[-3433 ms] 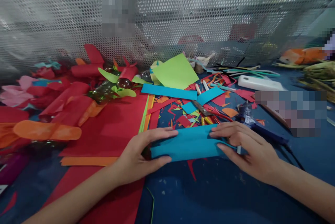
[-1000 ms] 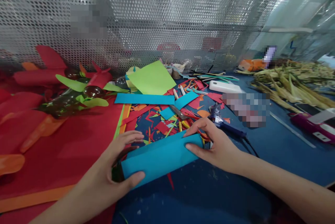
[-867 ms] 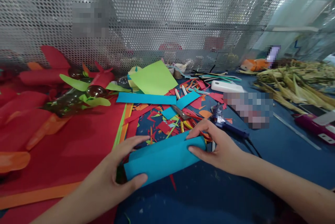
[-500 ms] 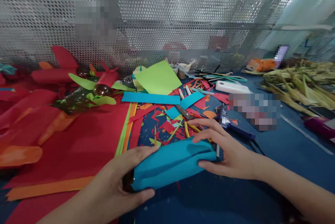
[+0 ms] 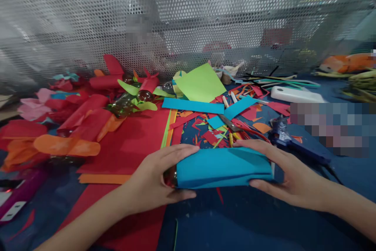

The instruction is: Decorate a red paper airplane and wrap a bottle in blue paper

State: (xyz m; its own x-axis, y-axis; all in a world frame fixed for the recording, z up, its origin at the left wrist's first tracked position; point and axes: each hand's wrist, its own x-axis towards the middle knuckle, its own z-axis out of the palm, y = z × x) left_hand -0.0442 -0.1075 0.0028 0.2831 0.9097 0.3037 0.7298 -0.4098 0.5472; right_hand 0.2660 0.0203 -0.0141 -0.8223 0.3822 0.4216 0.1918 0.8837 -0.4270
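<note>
Between my two hands lies a plastic bottle [image 5: 170, 176], mostly hidden under a sheet of blue paper [image 5: 223, 168] wrapped around it. A folded edge of the paper runs along its lower right side. My left hand [image 5: 158, 172] grips the bottle's dark, shiny left end, thumb below and fingers above. At the other end, my right hand [image 5: 279, 170] holds the paper from above and below. Just behind the wrapped bottle are scissors [image 5: 230, 123] with dark blades, and a dark blue glue gun [image 5: 305, 149] rests to the right.
Red paper sheets [image 5: 126, 141] spread to the left, with red and orange paper models [image 5: 88, 120] beyond. Blue strips [image 5: 192, 105], a lime-green sheet [image 5: 201, 82] and scraps cover the middle. A perforated metal screen [image 5: 188, 16] stands behind; a white object [image 5: 296, 94] lies right.
The view has swung left, so the table's things appear further right. The wrapped bottle has turned from slanted to nearly level, and its folded paper edge now sits lower. Both hands keep hold.
</note>
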